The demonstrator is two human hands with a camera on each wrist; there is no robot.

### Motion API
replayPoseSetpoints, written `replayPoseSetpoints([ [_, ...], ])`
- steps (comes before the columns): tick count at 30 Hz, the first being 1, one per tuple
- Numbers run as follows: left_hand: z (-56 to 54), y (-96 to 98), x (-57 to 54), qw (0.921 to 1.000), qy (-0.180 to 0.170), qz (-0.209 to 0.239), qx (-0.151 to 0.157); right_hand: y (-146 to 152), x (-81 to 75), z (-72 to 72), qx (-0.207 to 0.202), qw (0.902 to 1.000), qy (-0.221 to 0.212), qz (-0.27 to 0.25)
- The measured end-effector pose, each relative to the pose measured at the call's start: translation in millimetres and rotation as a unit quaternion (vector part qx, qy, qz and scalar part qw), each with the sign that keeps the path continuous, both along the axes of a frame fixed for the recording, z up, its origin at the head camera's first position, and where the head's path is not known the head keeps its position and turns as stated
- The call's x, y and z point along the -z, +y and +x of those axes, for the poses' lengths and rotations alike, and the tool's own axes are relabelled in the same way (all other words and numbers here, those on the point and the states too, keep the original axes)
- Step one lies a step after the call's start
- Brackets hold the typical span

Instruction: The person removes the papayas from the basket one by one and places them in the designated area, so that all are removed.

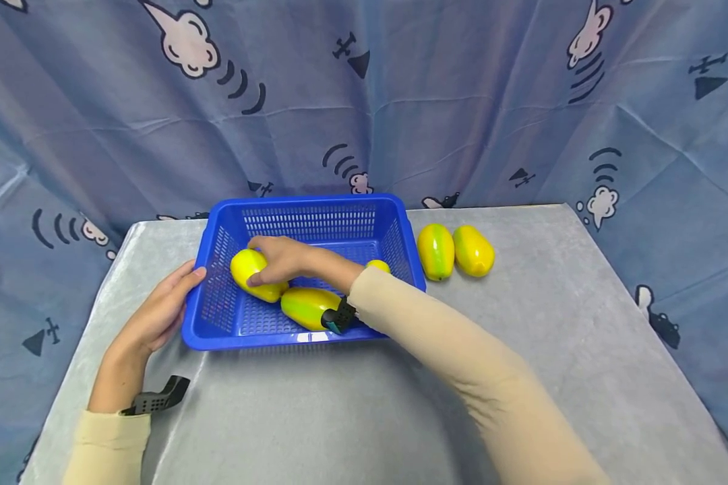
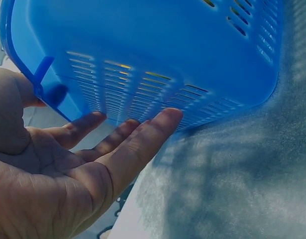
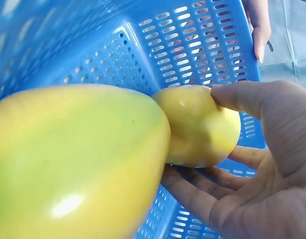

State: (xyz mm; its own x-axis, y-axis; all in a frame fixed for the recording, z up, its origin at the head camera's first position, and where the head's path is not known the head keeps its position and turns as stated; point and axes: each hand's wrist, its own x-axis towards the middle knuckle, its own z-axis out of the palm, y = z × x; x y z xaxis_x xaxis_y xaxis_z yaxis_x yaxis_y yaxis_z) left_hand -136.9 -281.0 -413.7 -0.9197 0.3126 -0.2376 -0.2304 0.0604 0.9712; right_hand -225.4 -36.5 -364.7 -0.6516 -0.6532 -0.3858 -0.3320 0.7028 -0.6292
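Left of the frame's centre, your right hand (image 1: 282, 259) holds the fruit (image 1: 250, 267), whose long axis slants down rightward, while your left hand (image 1: 160, 310), farther away, grips the basket (image 1: 249, 343)

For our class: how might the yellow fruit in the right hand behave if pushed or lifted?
The yellow fruit would probably roll if pushed, since its sides are rounded. Its glossy skin may be slippery in the right hand. It looks stiff, with no dent showing near the fingers.
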Motion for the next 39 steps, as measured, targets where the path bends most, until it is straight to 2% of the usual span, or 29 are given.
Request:
replayPoseSetpoints([
  [8, 0.6, 0.6, -1.6, 0.9999, -0.006, -0.012, -0.008, 4.6, -6.9, 1.6, -0.003, 0.9993, 0.01, -0.036],
  [14, -0.7, 2.0, -4.1, 0.9999, -0.006, -0.004, -0.011, 16.4, -11.2, 3.2, 0.003, 0.9978, 0.014, -0.064],
  [21, 0.2, 2.0, -5.4, 0.9999, -0.013, 0.007, -0.01, 30.7, -15.1, 8.9, 0.012, 0.9953, -0.014, -0.095],
  [33, 2.4, 2.1, -0.9, 0.9999, -0.006, 0.003, -0.013, 52.8, -26.5, 23.2, 0.005, 0.9946, 0.017, -0.102],
  [39, 3.2, 2.7, 0.2, 0.9999, -0.002, 0.006, -0.011, 69.1, -38.2, 31.0, 0.021, 0.9899, 0.025, -0.138],
])
